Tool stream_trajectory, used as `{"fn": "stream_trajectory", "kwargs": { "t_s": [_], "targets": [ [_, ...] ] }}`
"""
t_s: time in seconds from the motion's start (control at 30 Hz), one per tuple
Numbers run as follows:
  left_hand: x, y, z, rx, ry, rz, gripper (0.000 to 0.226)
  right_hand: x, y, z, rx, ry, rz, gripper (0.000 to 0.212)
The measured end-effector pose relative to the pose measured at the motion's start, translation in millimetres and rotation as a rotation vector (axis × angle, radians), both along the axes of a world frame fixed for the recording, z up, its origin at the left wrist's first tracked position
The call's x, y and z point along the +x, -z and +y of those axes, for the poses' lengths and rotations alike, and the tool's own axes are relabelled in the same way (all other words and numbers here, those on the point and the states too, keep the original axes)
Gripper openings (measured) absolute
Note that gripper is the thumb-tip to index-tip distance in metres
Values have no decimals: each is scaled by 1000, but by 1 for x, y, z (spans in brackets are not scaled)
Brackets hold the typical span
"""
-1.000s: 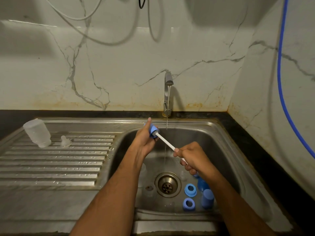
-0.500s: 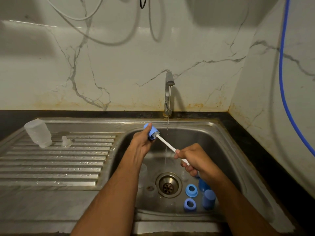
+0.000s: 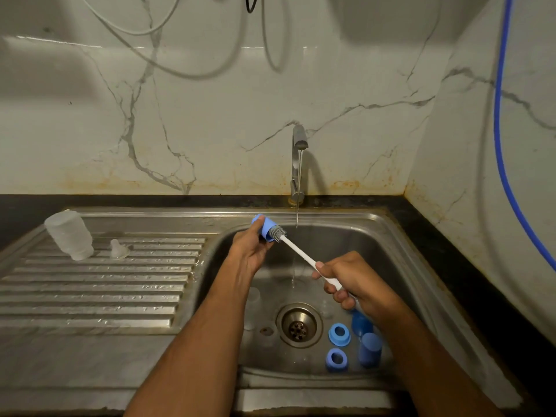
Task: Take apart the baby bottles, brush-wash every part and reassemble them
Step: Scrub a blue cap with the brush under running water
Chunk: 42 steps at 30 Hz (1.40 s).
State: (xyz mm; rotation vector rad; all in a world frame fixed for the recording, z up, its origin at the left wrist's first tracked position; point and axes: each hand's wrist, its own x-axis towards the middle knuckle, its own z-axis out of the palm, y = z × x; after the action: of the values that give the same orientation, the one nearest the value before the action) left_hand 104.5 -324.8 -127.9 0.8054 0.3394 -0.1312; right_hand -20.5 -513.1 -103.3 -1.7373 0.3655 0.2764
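Observation:
My left hand (image 3: pixel 250 247) grips a blue bottle cap (image 3: pixel 265 228) over the sink basin, its opening facing right. My right hand (image 3: pixel 350 281) holds the white handle of a bottle brush (image 3: pixel 301 251), whose grey bristle head sits partly in the cap's mouth. Two blue screw rings (image 3: pixel 339 334) (image 3: pixel 336 359) and two more blue caps (image 3: pixel 370 349) lie on the basin floor right of the drain. A clear bottle (image 3: pixel 69 234) stands upside down on the drainboard with a clear teat (image 3: pixel 117 248) beside it. Faint clear parts lie in the basin under my left forearm.
The tap (image 3: pixel 298 164) runs a thin stream into the steel sink (image 3: pixel 391 254), just right of the cap. The drain (image 3: pixel 298 325) is in the basin's middle. The ribbed drainboard (image 3: pixel 99 290) is wet. A blue hose (image 3: pixel 502 139) hangs along the right wall.
The brush has slid back out of the cap, so more of the bristle head shows. My right hand has drawn slightly right and down; the left hand holds the cap almost in place.

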Motion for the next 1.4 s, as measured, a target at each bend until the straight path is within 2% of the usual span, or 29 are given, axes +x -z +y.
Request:
{"fn": "stream_trajectory", "kwargs": {
  "t_s": [0.33,0.57,0.7,0.8,0.97,1.1,1.4],
  "targets": [
    [-4,5,-14,-103,75,-22,40,5,8,11,24,20,18,24],
    [-7,7,-13,12,83,-18,32,1,7,8,-2,-21,20,24],
    [-1,7,-2,-38,18,15,43,-4,4,2,4,-23,29,22],
    [0,8,-4,18,28,13,50,-3,4,2,12,-6,12,23],
    [-7,9,-10,87,94,-7,47,1,6,8,29,19,9,23],
    [1,3,0,43,32,-18,64,-1,-2,0,21,-15,3,25],
    [-9,7,-8,19,113,-23,34,3,8,4,79,23,35,28]
  ]
}}
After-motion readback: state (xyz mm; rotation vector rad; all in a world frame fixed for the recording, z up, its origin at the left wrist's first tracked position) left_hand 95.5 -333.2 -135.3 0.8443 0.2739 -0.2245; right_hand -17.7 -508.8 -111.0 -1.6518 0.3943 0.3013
